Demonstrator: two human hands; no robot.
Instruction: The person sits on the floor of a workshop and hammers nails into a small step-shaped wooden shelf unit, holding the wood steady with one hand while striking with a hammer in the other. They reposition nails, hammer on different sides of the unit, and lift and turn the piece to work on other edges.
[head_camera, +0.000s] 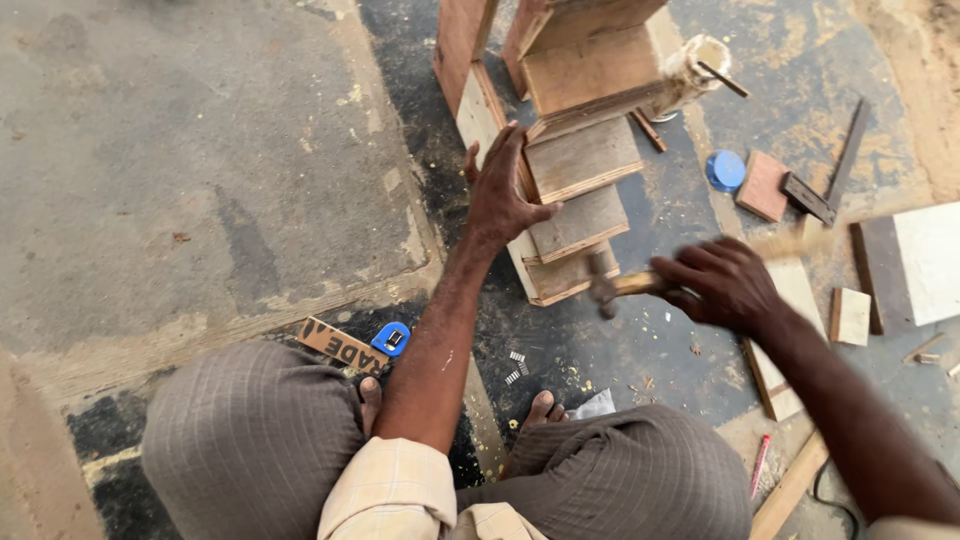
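Hammer (612, 287) in the right hand (722, 285), blurred with motion, its head just beside the near end of the stepped wooden frame (575, 190) lying on the concrete floor (200, 170). The grip of that hand is wrapped round the wooden handle. The left hand (500, 195) is spread flat, fingers wide, pressing on the frame's side rail at about twelve o'clock from the person's knees, seemingly to hold the piece steady against the blow. It grasps nothing; it only bears down.

The person sits on the floor with legs folded, so the work lies between the knees and within easy reach. A blue tape measure (391, 339) lies beside the left foot at about ten o'clock, next to a strip of printed board. A few staples or small nails (516, 366) are scattered just ahead of the feet. Off at two o'clock lie a blue lid (725, 170), a small plywood square (764, 185) and a try square (828, 180), well apart from the frame.
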